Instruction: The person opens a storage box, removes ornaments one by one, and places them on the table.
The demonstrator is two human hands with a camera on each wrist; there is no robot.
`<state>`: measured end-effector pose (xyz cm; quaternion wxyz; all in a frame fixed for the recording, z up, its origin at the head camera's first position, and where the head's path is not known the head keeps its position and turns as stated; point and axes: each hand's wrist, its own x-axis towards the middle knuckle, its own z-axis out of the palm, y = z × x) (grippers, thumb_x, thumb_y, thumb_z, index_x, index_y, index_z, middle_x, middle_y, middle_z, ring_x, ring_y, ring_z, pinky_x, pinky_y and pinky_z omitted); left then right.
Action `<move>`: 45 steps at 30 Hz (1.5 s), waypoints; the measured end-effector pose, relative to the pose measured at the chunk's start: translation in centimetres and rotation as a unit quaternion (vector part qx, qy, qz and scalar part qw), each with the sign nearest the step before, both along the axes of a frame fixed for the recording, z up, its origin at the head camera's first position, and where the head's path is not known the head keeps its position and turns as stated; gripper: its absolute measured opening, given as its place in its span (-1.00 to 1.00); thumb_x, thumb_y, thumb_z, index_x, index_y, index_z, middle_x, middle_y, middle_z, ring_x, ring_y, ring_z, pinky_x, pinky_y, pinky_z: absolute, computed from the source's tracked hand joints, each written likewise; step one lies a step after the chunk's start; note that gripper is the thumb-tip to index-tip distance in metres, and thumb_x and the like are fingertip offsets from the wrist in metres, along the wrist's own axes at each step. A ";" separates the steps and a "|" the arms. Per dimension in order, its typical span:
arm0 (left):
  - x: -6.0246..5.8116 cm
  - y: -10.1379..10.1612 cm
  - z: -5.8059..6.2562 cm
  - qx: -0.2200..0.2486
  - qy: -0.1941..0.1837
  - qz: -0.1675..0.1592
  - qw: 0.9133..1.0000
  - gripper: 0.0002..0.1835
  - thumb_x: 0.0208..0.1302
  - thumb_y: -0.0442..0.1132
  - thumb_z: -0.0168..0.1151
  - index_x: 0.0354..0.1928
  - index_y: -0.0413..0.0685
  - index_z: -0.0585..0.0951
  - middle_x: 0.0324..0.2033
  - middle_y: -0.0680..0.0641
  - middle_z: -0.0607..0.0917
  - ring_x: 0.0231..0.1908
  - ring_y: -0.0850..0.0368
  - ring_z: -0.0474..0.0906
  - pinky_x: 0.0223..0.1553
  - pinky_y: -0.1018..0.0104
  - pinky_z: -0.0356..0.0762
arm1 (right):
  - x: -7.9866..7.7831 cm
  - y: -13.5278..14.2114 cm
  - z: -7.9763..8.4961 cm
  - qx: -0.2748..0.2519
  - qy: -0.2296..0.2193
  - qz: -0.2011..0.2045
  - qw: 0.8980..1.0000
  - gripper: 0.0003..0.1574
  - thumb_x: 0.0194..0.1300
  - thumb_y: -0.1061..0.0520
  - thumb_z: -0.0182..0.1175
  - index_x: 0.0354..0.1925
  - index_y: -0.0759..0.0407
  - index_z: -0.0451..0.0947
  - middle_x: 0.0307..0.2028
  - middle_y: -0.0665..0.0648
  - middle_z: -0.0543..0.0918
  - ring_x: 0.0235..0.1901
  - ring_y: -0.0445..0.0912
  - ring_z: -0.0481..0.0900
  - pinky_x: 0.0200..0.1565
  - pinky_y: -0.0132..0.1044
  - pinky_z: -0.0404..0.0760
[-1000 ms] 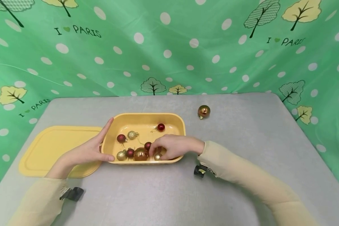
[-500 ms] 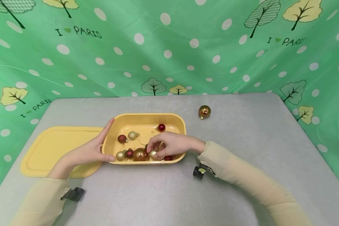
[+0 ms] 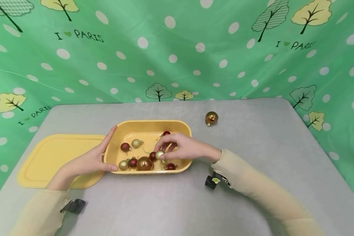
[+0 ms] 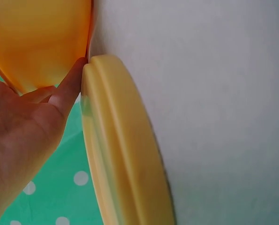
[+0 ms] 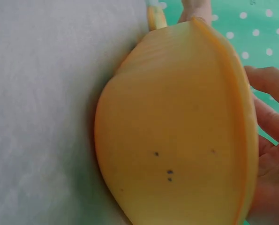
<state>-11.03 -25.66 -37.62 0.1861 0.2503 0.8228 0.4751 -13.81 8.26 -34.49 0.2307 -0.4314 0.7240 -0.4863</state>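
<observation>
A yellow plastic box (image 3: 153,122) holds several small Christmas baubles, dark red and gold. My left hand (image 3: 89,160) grips its left end, thumb on the front rim and fingers along the side. Over the box's right half, my right hand (image 3: 186,147) pinches a small pale gold bauble (image 3: 159,154) between thumb and fingers. A large shiny gold bauble (image 3: 144,163) lies by the front wall. Close by are a dark red bauble (image 3: 152,156) and another red bauble (image 3: 170,166). In the right wrist view, the box wall (image 5: 177,117) hides the baubles.
A yellow lid (image 3: 59,157) lies flat left of the box, partly under my left forearm. Another large gold bauble (image 3: 211,118) rests on the grey table (image 3: 253,131) at the back right. A green dotted cloth (image 3: 177,65) hangs behind the table.
My right hand has raised the small pale gold bauble from beside the front wall and shifted it slightly left. The red bauble at front right is now uncovered. The left hand stays in place.
</observation>
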 end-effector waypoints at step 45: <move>0.3 0.3 0.2 0.010 -0.002 -0.003 1.000 0.38 -0.03 -0.40 0.49 0.51 0.23 -0.42 0.47 -0.25 -0.41 0.36 -0.45 -0.22 0.11 0.72 0.07 | -1.5 11.5 0.2 -0.098 -0.019 -0.262 0.960 -0.64 0.22 0.44 0.19 0.01 0.48 0.49 -0.07 0.31 0.57 -0.06 -0.02 0.56 -0.02 -0.31 0.55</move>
